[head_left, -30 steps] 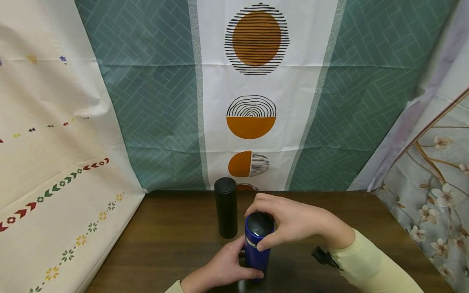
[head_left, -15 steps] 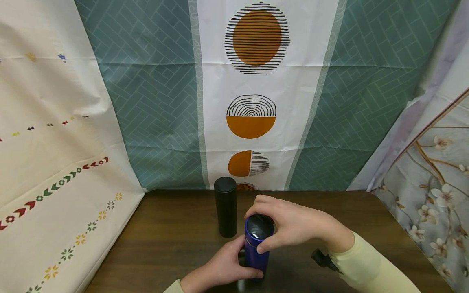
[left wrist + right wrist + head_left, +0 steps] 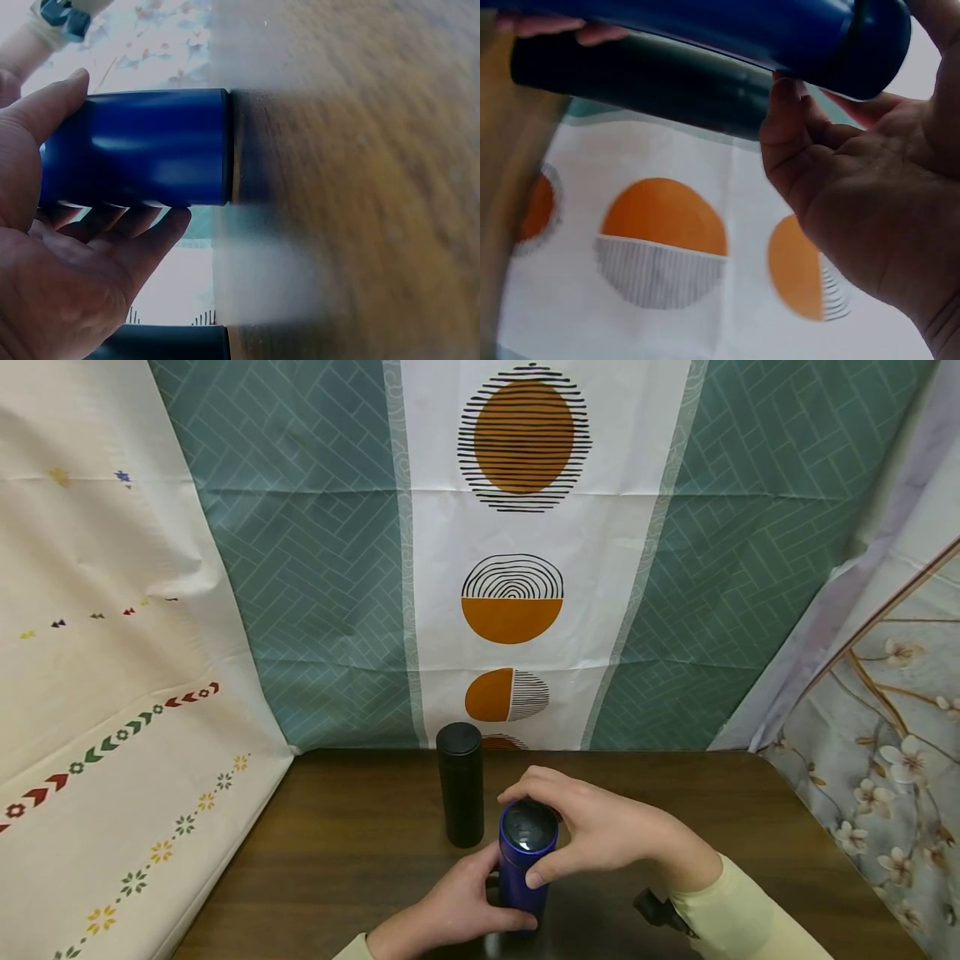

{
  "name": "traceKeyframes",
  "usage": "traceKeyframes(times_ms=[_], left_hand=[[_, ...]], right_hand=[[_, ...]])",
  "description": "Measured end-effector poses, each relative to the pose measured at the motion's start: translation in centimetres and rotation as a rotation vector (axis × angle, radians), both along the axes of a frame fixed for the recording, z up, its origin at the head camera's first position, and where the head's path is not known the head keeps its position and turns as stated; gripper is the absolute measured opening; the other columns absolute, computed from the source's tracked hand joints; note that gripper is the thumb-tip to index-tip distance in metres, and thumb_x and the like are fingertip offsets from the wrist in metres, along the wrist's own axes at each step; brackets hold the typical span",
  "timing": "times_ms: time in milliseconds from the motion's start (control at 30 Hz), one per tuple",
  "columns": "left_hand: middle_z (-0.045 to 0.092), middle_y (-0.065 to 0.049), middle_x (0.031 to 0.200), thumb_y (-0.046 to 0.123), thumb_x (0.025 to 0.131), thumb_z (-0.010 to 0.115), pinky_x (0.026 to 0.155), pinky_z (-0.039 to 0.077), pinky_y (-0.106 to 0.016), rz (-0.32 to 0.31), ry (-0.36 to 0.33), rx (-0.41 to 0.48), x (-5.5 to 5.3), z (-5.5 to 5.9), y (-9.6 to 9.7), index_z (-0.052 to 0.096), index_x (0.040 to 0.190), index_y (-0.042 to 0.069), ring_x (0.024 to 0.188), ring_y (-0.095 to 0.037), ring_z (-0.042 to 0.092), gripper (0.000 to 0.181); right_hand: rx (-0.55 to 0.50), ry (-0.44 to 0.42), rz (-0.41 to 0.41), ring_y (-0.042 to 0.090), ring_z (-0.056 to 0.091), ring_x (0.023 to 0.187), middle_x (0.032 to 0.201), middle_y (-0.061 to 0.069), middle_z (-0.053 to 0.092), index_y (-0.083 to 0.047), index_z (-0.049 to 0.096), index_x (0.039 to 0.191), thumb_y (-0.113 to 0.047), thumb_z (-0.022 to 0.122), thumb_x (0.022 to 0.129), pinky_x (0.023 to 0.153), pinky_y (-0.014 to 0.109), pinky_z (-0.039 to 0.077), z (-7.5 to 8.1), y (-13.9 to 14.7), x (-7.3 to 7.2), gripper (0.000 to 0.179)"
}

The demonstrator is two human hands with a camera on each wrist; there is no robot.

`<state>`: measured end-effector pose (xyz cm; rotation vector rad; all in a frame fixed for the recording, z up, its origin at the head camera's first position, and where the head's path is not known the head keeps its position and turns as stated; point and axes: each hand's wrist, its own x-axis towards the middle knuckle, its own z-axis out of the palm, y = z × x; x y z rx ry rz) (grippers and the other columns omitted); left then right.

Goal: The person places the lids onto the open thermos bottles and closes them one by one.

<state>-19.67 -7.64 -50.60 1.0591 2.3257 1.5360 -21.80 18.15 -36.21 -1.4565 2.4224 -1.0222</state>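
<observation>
A blue thermos [image 3: 522,885] with a glossy black-topped lid [image 3: 529,825] stands upright on the table near its front. My left hand [image 3: 465,897] grips the thermos low on its body, thumb on the near side. In the left wrist view the thermos [image 3: 142,150] has its base against the wood, with the fingers curled around it. From the right, my right hand [image 3: 592,827] holds the lid, fingers behind and thumb in front. The right wrist view shows its fingertips [image 3: 784,94] at the thermos's upper end. A black thermos [image 3: 461,789] stands untouched just behind, to the left.
Dark wooden table [image 3: 337,852] under everything. A patterned green and white cloth [image 3: 322,568] hangs along the back edge. Cream cloth [image 3: 112,710] borders the left side, floral cloth [image 3: 885,777] the right. A small black device [image 3: 660,910] sits at my right wrist.
A shiny band under the lid, visible a second ago, has narrowed and no longer shows. The right hand and lid have sunk slightly; the left hand keeps its grip.
</observation>
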Motion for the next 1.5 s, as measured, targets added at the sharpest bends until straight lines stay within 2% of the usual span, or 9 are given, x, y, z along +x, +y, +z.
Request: traceKeyframes(times_ms=[100,233,367,567,767,1200,1500], left_hand=[[0.068,0.012,0.145,0.036,0.091,0.096,0.111,0.054,-0.038,0.003,-0.003,-0.001,0.0,0.0,0.0,0.055,0.158,0.036,0.133,-0.012,0.065,0.079],[0.068,0.012,0.146,0.037,0.090,0.096,0.111,0.054,-0.038,0.006,-0.007,-0.004,0.1,0.1,0.0,0.054,0.159,0.035,0.134,-0.012,0.065,0.081],[0.068,0.010,0.148,0.036,0.091,0.096,0.110,0.055,-0.037,-0.001,-0.016,0.002,0.1,0.0,0.1,0.052,0.161,0.034,0.134,-0.012,0.065,0.083],[0.068,0.010,0.147,0.034,0.091,0.096,0.110,0.055,-0.037,0.000,-0.030,0.015,0.0,-0.1,0.0,0.054,0.159,0.034,0.133,-0.013,0.065,0.080],[0.069,0.011,0.146,0.035,0.091,0.096,0.111,0.054,-0.037,0.002,-0.032,0.010,-0.1,-0.1,0.0,0.055,0.158,0.034,0.133,-0.013,0.066,0.079],[0.068,0.011,0.147,0.037,0.090,0.096,0.111,0.054,-0.038,0.009,-0.036,0.004,0.0,-0.2,-0.1,0.054,0.158,0.036,0.133,-0.013,0.065,0.080],[0.067,0.010,0.148,0.037,0.091,0.096,0.110,0.055,-0.039,0.008,-0.036,-0.003,0.0,-0.2,0.1,0.054,0.157,0.037,0.133,-0.013,0.065,0.078]], right_hand=[[-0.121,-0.075,0.019,0.024,0.061,0.130,0.144,-0.005,0.062,-0.025,0.054,0.159,-0.034,0.092,0.094,0.113,0.039,0.051,-1.6,0.4,-0.3,0.076],[-0.317,-0.200,0.045,0.036,0.062,0.136,0.150,0.004,0.067,-0.013,0.052,0.163,-0.014,0.090,0.093,0.121,0.041,0.046,-4.0,0.7,-0.3,0.080],[-0.443,-0.217,0.066,0.044,0.061,0.139,0.149,0.015,0.068,-0.005,0.049,0.164,-0.007,0.086,0.095,0.123,0.043,0.043,-5.7,0.6,0.1,0.078],[-0.468,-0.221,0.021,0.041,0.062,0.139,0.148,0.015,0.069,-0.010,0.049,0.166,-0.007,0.085,0.095,0.123,0.043,0.042,-6.3,0.1,0.5,0.080],[-0.473,-0.235,0.020,0.041,0.063,0.138,0.147,0.016,0.070,-0.010,0.052,0.165,-0.007,0.082,0.095,0.121,0.044,0.044,-6.5,0.1,0.4,0.076],[-0.525,-0.176,-0.020,0.039,0.068,0.128,0.135,0.019,0.076,-0.004,0.062,0.152,-0.015,0.090,0.092,0.112,0.044,0.051,-7.1,-0.2,0.2,0.067],[-0.572,-0.183,-0.073,0.039,0.069,0.121,0.131,0.021,0.075,-0.011,0.067,0.145,-0.008,0.094,0.085,0.109,0.042,0.052,-7.4,-0.4,0.6,0.066]])
